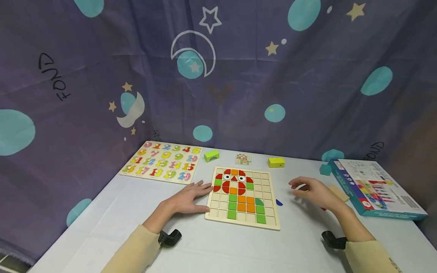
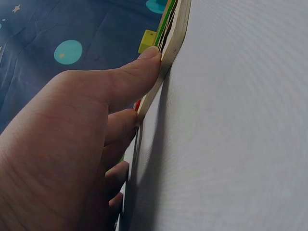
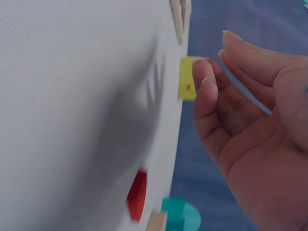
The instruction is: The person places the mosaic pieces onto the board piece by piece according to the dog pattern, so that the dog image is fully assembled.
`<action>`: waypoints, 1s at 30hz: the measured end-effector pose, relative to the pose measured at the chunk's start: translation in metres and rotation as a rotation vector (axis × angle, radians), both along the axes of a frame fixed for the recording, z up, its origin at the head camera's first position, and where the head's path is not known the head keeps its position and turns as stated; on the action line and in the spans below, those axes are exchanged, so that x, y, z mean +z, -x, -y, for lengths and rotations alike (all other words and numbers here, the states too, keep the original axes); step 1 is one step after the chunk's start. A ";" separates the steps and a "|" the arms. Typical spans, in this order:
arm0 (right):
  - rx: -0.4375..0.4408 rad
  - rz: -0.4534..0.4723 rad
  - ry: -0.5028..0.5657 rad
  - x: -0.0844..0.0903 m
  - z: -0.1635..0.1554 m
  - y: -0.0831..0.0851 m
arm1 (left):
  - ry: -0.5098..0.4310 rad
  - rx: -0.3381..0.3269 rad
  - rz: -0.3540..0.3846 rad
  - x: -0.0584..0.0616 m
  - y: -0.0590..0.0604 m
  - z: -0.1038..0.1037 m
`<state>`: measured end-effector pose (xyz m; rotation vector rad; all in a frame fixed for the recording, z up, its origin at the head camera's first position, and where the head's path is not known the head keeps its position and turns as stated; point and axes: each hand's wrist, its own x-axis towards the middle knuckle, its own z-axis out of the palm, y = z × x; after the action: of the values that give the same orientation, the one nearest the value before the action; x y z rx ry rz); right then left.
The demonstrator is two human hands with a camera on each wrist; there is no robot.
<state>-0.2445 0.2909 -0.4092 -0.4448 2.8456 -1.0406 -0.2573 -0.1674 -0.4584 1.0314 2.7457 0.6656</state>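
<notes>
My left hand (image 1: 186, 198) lies at the left edge of a square wooden grid board (image 1: 242, 226), its thumb and fingertips touching the rim. In the left wrist view the thumb (image 2: 137, 72) presses on the board's edge with the fingers extended. Red, green and orange tiles form a red-headed figure with two round eyes on the grid. My right hand (image 1: 314, 191) hovers right of the board, fingers loosely bent and holding nothing. Between that hand and the board lies a small blue piece (image 1: 279, 202). Below the right hand a red piece (image 3: 137, 195) rests on the table.
A number puzzle (image 1: 160, 182) lies at the back left. Behind the board are a green arch block (image 1: 211, 155), a small pattern card (image 1: 243, 159) and a yellow-green block (image 1: 275, 162). To the right are a teal block (image 1: 325, 169), a tan piece (image 1: 339, 192) and a flat box (image 1: 389, 189).
</notes>
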 end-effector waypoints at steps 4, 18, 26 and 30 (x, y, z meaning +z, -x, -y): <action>-0.023 0.002 -0.009 -0.003 -0.020 -0.007 | -0.010 0.000 0.006 0.000 0.000 0.000; -0.020 0.007 -0.020 -0.012 -0.073 -0.026 | 0.001 -0.006 -0.006 0.000 0.000 0.000; 0.004 -0.040 -0.112 -0.016 -0.082 -0.029 | 0.005 -0.008 -0.004 0.000 0.001 0.000; -0.006 -0.019 -0.144 -0.016 -0.083 -0.029 | 0.001 -0.008 -0.004 0.000 0.000 0.000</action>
<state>-0.2159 0.3736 -0.4255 -0.4359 2.9146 -0.8297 -0.2577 -0.1670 -0.4582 1.0435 2.7437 0.6611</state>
